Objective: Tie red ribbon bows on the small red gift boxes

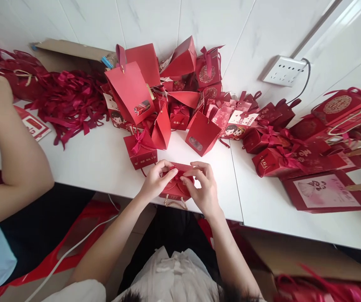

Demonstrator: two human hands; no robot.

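Note:
A red gift box with a gold rope handle stands at the table's front edge, between my two hands. My left hand pinches the dark red ribbon on top of the box, thumb against fingers. From the other side, my right hand has its thumb and index finger closed on the same ribbon. Part of the ribbon is covered by my fingers. Just behind and to the left sits another red box tied with a bright bow.
Red gift boxes are piled along the wall. Loose dark red ribbons heap beside a cardboard box. More boxes lie at right, below a power strip. A co-worker's arm rests at left.

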